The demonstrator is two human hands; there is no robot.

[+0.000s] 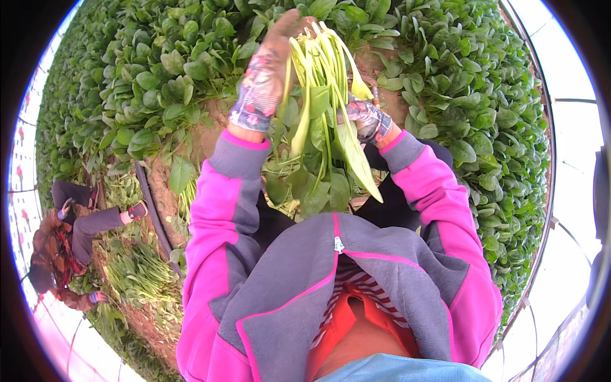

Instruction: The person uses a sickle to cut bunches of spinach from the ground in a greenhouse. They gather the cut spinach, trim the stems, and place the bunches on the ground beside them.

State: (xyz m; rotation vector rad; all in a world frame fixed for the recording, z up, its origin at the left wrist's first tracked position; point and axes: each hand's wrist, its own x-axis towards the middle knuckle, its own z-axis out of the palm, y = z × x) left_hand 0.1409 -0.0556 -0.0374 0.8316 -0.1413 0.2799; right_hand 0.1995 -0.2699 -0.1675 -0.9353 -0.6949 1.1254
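A bunch of spinach (320, 90) hangs before my chest, its pale stem ends up and its leaves drooping down. My left hand (267, 76), in a soiled floral glove and blurred, grips the bunch from the left near the stem ends; its fingers are partly hidden behind the stems. My right hand (365, 119), in a matching glove, is curled at the right side of the bunch, beside a long pale leaf (355, 153). A small hand tool with a brownish handle (376, 97) sticks up from this hand; its working end is mostly hidden.
Dense spinach plants (157, 71) stand ahead and along the right (496, 167). At the left, a person (62, 248) sits near a heap of cut spinach (141, 272). A dark pipe or strip (152, 215) lies on the soil between us. Greenhouse sheeting (568, 143) borders the right.
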